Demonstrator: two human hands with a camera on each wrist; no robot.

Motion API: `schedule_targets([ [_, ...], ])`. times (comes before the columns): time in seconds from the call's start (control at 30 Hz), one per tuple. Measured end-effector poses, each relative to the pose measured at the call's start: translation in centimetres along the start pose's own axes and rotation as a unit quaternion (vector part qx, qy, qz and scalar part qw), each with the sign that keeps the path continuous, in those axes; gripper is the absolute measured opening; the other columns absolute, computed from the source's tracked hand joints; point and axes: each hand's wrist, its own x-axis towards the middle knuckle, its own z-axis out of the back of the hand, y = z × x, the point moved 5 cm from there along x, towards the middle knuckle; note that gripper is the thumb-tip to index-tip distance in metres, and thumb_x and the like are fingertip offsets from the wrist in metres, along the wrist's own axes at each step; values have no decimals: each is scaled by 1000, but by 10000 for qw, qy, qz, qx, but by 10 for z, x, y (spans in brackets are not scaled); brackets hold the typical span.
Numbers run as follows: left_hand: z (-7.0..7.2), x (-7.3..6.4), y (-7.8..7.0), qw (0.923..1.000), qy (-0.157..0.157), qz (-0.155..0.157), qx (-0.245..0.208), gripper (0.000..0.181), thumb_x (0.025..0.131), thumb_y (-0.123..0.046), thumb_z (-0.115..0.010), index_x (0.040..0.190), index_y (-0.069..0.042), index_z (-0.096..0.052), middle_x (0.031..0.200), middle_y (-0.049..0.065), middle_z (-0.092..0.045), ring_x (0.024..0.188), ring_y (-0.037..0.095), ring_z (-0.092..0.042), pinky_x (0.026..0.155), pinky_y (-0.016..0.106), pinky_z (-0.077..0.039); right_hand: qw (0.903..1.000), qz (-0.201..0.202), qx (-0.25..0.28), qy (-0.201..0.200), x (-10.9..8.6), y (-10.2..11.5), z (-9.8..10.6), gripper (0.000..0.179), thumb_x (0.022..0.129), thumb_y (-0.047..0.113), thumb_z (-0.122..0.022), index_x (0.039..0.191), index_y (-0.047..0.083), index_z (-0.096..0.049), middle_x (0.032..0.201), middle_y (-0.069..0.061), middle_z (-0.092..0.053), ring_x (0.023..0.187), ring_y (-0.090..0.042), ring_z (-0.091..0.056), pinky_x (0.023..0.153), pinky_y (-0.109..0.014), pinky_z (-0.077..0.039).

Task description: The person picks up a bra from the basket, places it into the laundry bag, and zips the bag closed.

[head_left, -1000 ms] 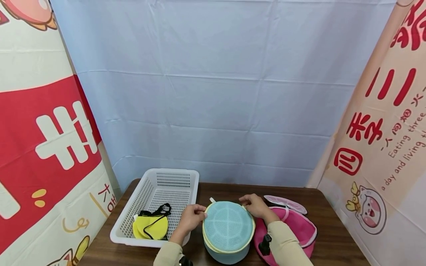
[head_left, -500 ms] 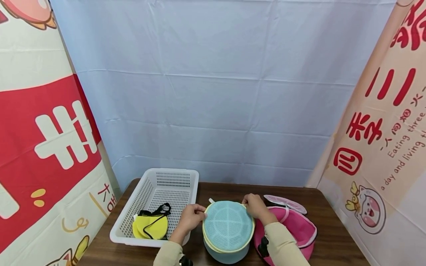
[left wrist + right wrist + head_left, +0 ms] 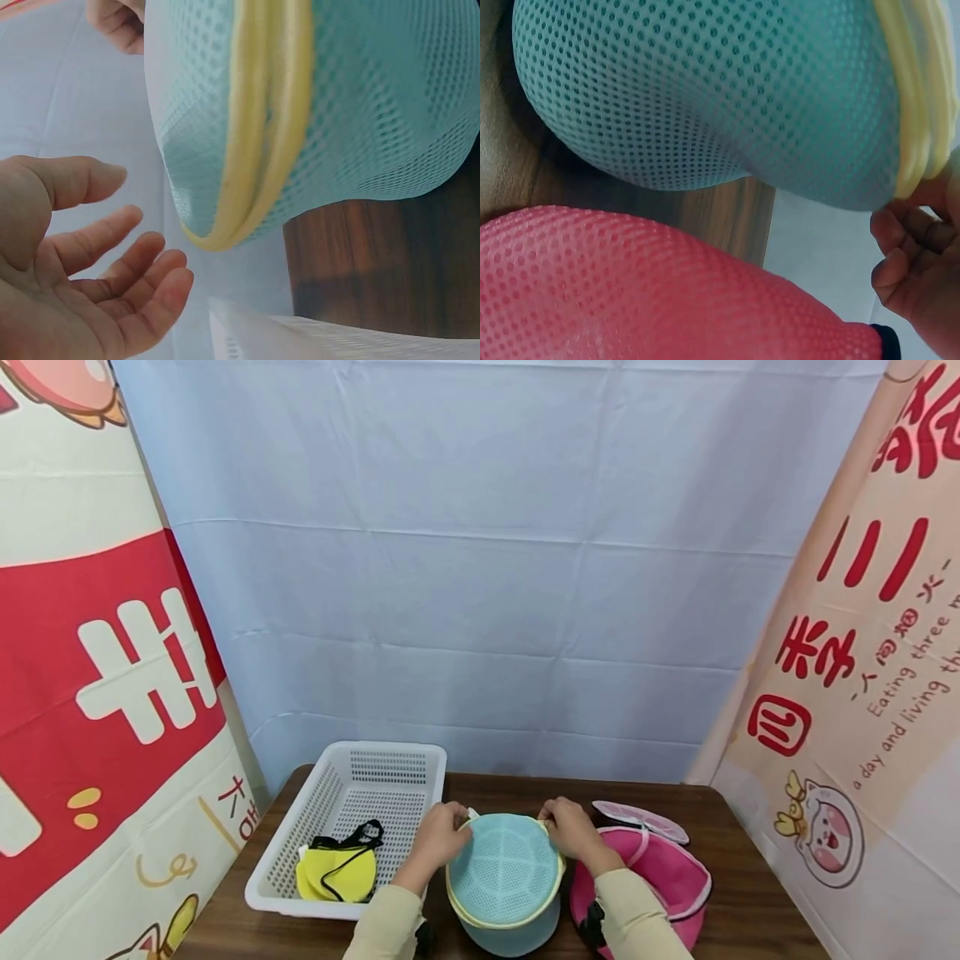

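A round light-blue mesh laundry bag with yellow zipper trim stands upright on the table. My left hand hovers just off the trim's edge, fingers loosely curved with nothing between them; in the head view this left hand overlaps the bag's back-left rim by a small white tab. At the back-right rim, my right hand pinches the yellow trim, thumb and fingers together. Beside it sits an unzipped pink mesh laundry bag with its lid folded back.
To the left stands a white perforated plastic basket holding yellow, black-trimmed folded fabric pieces. The dark wooden table ends at a pale blue cloth backdrop. Printed cloths hang at both sides.
My left hand has moved up and slightly right around the back of the rim. The blue bag has shifted slightly left. My right hand stays at the back-right rim.
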Motion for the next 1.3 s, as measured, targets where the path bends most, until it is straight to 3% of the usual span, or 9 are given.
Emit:
schedule_targets([
  [0.17, -7, 16, -2, 9994, 229, -166, 182, 18, 85, -9, -64, 101, -1, -65, 90, 12, -57, 78, 22, -53, 64, 36, -44, 9998, -11, 162, 84, 1, -3, 1, 16, 79, -5, -64, 75, 11, -61, 75, 1, -53, 71, -17, -52, 66, -36, -46],
  [0.33, -22, 29, 3, 9983, 441, -379, 88, 16, 86, -10, -64, 100, -2, -66, 92, 10, -58, 82, 23, -56, 68, 35, -47, 9997, 36, 201, 135, 2, -8, -2, 15, 79, -2, -66, 74, 12, -61, 75, 3, -53, 70, -15, -51, 65, -35, -45],
  [0.5, -34, 39, 6, 9977, 615, -280, 95, 20, 89, -14, -61, 104, -2, -66, 96, 7, -60, 88, 25, -58, 74, 37, -47, 9995, 184, 251, 71, 3, -9, -2, 13, 80, 1, -66, 75, 12, -62, 75, 4, -53, 69, -14, -51, 64, -32, -46],
  [0.63, -40, 44, 4, 9955, 930, -156, -39, 24, 91, -14, -56, 109, -1, -65, 101, 10, -63, 94, 27, -59, 76, 38, -48, 9991, 300, 285, 21, 3, -8, 0, 12, 79, 1, -66, 75, 12, -63, 75, 4, -53, 70, -14, -52, 64, -32, -46],
  [0.8, -49, 47, 5, 9929, 1169, 19, -199, 24, 91, -16, -58, 108, -1, -66, 100, 9, -64, 92, 27, -59, 74, 38, -49, 9988, 449, 216, -12, 3, -7, 1, 14, 77, 3, -68, 72, 15, -62, 74, 7, -52, 67, -11, -51, 62, -29, -45],
  [1.0, -56, 50, 7, 9936, 1067, 211, -301, 13, 86, -19, -62, 87, -7, -69, 82, 1, -62, 72, 18, -56, 63, 32, -46, 9982, 568, 179, -104, 5, -5, 5, 16, 75, 4, -68, 69, 17, -62, 70, 10, -49, 63, -8, -47, 58, -26, -43],
  [1.13, -59, 50, 7, 9935, 1070, 212, -336, 18, 85, -16, -63, 69, -9, -59, 66, -2, -54, 56, 12, -44, 55, 28, -38, 9985, 519, 174, 6, 5, -5, 4, 16, 75, 4, -68, 68, 17, -61, 69, 10, -49, 63, -8, -47, 58, -26, -43],
  [1.3, -58, 50, 6, 9941, 1038, 141, -292, 20, 85, -12, -60, 67, -11, -52, 66, -2, -49, 56, 12, -41, 56, 28, -36, 9987, 472, 164, 40, 6, -4, 2, 16, 75, 4, -68, 68, 17, -61, 70, 10, -50, 64, -9, -48, 59, -26, -43],
])
